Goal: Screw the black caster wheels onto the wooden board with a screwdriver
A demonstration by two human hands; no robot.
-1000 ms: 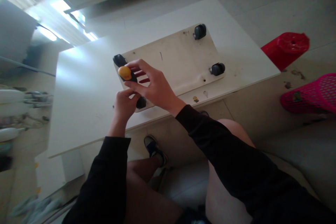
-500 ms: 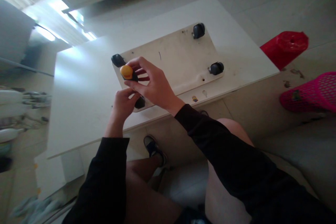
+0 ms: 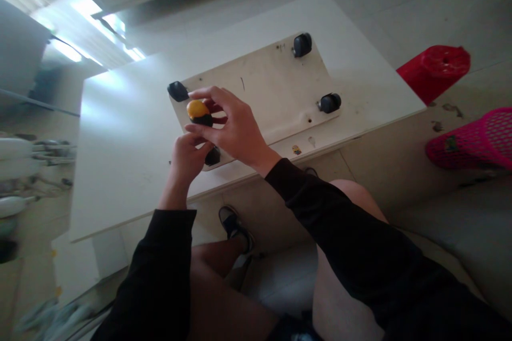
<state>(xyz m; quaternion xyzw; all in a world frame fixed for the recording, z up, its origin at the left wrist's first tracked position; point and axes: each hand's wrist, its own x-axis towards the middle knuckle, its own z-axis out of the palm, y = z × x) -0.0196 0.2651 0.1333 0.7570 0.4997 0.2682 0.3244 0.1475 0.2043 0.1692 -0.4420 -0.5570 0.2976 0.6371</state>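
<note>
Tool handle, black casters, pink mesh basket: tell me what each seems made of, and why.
Tool handle: probably hard plastic, smooth, with a soft sheen on its rounded yellow end; the black part could be rubber.
Black casters: likely plastic, slightly glossy, judging by faint highlights.
Pink mesh basket: almost surely smooth plastic, given its regular holes.

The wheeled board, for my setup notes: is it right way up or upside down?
Upside down: the board lies on the white table with four black casters on its upper face.
</note>
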